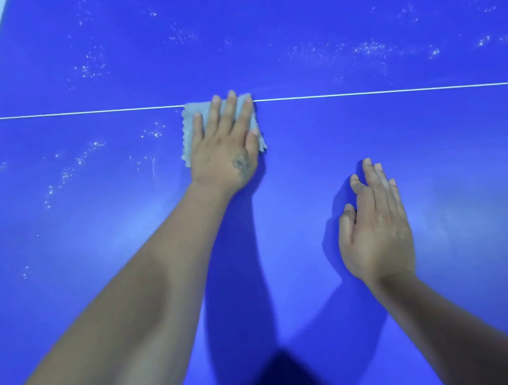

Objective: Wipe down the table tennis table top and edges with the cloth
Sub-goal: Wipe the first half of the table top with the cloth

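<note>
Blue table seen from above, pale cloth pressed flat under spread left hand at white centre line, right hand laid flat, fingers together, white specks scattered beyond

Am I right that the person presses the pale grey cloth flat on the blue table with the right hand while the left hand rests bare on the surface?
Not quite: the hands are swapped. The head view shows the left hand pressing the pale grey cloth flat on the blue table, at the thin white line, while the right hand rests bare on the surface.
</note>
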`<state>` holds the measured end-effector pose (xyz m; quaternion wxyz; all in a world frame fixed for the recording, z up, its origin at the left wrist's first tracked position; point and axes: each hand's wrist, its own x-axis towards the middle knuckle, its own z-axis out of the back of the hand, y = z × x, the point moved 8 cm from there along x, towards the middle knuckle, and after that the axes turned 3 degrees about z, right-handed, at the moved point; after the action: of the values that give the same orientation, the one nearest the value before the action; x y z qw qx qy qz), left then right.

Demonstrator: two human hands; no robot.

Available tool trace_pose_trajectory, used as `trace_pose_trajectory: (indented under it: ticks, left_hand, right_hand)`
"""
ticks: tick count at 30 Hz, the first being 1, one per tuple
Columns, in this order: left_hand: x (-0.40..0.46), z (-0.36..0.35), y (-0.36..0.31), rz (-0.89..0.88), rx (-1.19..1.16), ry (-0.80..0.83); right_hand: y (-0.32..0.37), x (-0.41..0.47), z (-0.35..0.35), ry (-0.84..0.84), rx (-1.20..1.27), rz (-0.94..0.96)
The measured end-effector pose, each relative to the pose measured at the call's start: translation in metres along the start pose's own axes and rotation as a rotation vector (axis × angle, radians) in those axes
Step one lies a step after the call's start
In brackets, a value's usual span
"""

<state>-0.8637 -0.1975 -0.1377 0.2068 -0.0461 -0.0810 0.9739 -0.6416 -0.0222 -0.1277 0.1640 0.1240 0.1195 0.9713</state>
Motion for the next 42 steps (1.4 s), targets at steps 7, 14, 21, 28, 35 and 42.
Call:
trace_pose_trajectory:
  ticks: [7, 14, 21, 28, 35, 42]
  left_hand:
    - [-0.032, 0.015, 0.091, 0.27, -0.041, -0.03]
    - [-0.126, 0.007, 0.058, 0.34, -0.011, -0.084]
    - [-0.113, -0.001, -0.002, 0.099, 0.001, -0.109]
    - [-0.008, 0.013, 0.051, -0.023, -0.002, 0.015]
    - [-0.062, 0.024, 0.134, 0.156, -0.034, -0.061]
    - [-0.177, 0.019, 0.099, 0.196, -0.012, -0.061]
  right_hand:
    - [0.001, 0.001, 0.0, 0.019, 0.014, -0.002]
    - [0.001, 0.001, -0.001, 0.019, 0.01, 0.015]
    - [0.0, 0.0, -0.004, 0.008, 0.003, 0.032]
    - [0.057, -0.021, 0.003, 0.032, 0.052, 0.111]
    - [0.103, -0.056, -0.021, 0.2, -0.032, 0.204]
    - [0.103, -0.054, -0.02, 0.191, -0.01, 0.204]
